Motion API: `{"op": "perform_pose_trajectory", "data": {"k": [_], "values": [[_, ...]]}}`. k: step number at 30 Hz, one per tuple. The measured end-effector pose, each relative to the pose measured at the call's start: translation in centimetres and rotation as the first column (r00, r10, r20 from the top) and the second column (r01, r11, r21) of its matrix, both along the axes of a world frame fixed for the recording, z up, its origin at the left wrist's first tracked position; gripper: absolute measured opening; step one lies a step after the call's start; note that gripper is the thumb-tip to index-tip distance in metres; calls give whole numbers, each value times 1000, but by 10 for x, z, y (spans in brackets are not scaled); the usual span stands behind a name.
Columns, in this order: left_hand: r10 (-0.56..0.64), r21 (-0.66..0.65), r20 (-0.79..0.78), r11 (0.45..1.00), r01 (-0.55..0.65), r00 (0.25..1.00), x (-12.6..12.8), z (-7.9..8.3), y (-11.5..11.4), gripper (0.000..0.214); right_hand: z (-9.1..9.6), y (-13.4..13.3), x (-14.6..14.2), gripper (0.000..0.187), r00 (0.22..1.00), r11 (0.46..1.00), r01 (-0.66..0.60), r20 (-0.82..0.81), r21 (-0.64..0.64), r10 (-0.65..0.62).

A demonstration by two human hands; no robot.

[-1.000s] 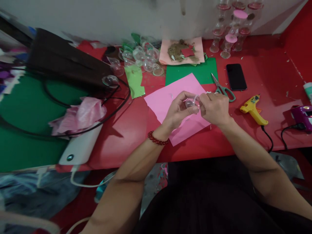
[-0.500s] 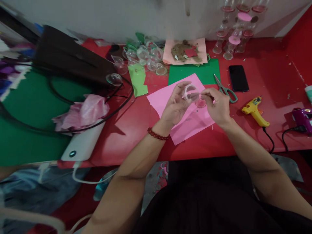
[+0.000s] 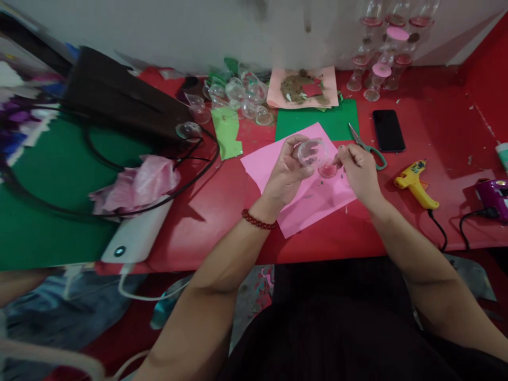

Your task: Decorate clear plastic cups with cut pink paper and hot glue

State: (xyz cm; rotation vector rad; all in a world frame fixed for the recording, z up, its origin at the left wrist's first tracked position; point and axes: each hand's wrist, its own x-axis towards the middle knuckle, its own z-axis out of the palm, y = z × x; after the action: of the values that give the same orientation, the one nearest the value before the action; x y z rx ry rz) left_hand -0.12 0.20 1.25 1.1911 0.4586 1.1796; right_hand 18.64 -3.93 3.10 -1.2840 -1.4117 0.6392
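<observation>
Left hand (image 3: 286, 170) gripping clear half-shell (image 3: 313, 152); right hand (image 3: 359, 170) pinching second, pink-tinted shell (image 3: 327, 169) just beside it, over pink paper (image 3: 273, 159) on red surface (image 3: 222, 211).

Scissors (image 3: 367, 147) beside a black phone (image 3: 388, 130), yellow glue gun (image 3: 416, 182) near the table's front edge, green paper (image 3: 321, 119), clear cups (image 3: 242, 98) by the wall, crumpled pink bag (image 3: 137, 182), black cable loop (image 3: 119, 174).
</observation>
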Motion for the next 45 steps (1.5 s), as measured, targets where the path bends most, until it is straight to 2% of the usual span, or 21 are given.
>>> {"op": "perform_pose_trajectory", "data": {"k": [4,7,9,11,15,18,21,25,29,34,40,45], "values": [[128,131,-116,985,-113,985,2,-6,0,74,-3,-2,-10,47,978,993,-108,-183,-38,100],[304,288,-215,928,-237,928,4,-11,-1,71,-11,-5,-20,53,946,983,-181,-282,-39,163],[393,355,-250,887,-294,885,6,-14,-2,68,-15,-6,-24,59,938,977,-206,-294,-50,183],[424,377,-271,873,-310,864,7,-15,-4,64,-18,-6,-25,55,953,979,-192,-252,-74,168],[353,332,-279,908,-255,893,7,-11,-11,50,-16,-6,-18,29,998,998,-54,-23,-11,54],[319,309,-343,927,-215,883,5,-3,-15,39,-11,-9,-16,27,983,996,1,183,85,-17],[358,324,-437,918,-227,825,4,6,-16,29,-9,-13,-20,26,951,994,-1,308,113,-34],[369,280,-454,923,-263,811,5,11,-19,24,-12,-17,-26,29,920,985,-23,388,174,-47],[285,209,-449,955,-211,847,4,17,-21,22,-15,-15,-23,25,897,975,-22,435,221,-79],[212,125,-478,977,-172,853,0,25,-21,12,-15,-12,-18,22,877,972,9,465,235,-121],[276,64,-525,956,-286,805,4,24,-24,4,-15,-18,-23,25,771,964,44,605,261,-199],[290,62,-532,950,-304,796,5,23,-26,9,-15,-21,-24,30,698,961,-12,691,275,-188]]}}
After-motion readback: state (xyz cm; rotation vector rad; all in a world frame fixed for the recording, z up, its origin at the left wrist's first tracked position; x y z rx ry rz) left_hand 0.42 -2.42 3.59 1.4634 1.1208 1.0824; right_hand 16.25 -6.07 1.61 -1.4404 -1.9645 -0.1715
